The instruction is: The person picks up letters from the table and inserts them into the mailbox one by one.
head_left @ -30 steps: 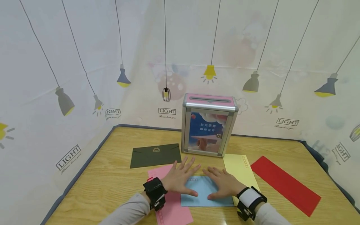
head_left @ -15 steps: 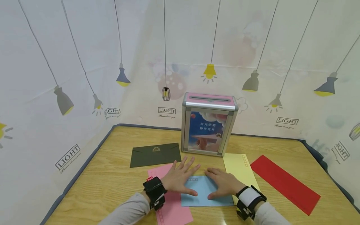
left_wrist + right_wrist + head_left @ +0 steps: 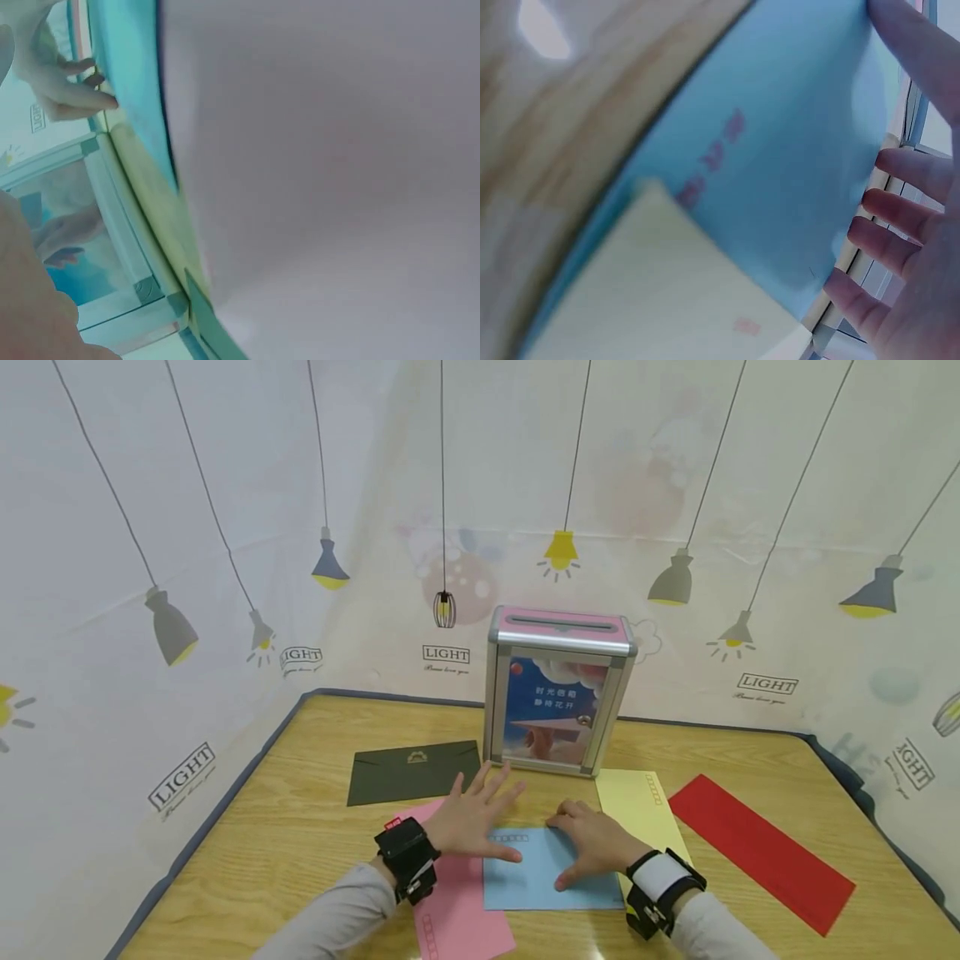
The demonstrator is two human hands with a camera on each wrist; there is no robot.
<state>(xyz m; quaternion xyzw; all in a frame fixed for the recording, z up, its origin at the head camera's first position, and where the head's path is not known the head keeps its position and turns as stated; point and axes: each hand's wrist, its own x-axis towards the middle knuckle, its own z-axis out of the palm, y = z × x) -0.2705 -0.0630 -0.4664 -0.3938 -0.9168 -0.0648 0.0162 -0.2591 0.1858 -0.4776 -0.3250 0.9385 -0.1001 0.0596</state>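
Observation:
In the head view my left hand [image 3: 467,825], fingers spread, hovers over the pink envelope [image 3: 467,920] and the left edge of the blue envelope [image 3: 536,883]. My right hand [image 3: 597,841] is at the blue envelope's right part, with its fingertips by the far edge and its thumb over the paper. The right wrist view shows these fingers slightly bent along the edge of the blue envelope [image 3: 795,142]; whether they press on it I cannot tell. A pink sheet [image 3: 322,180] fills most of the left wrist view.
A pink-topped slotted mailbox [image 3: 558,710] stands behind the hands. To its left lies a dark green envelope [image 3: 408,777]. A yellow envelope [image 3: 637,802], partly under the blue one's side, and a red envelope [image 3: 761,852] lie to the right on the wooden table [image 3: 262,860].
My left hand has shifted slightly left and away from me, off the middle of the blue envelope. My right hand's fingers have bent more at its far edge. The envelopes have stayed put.

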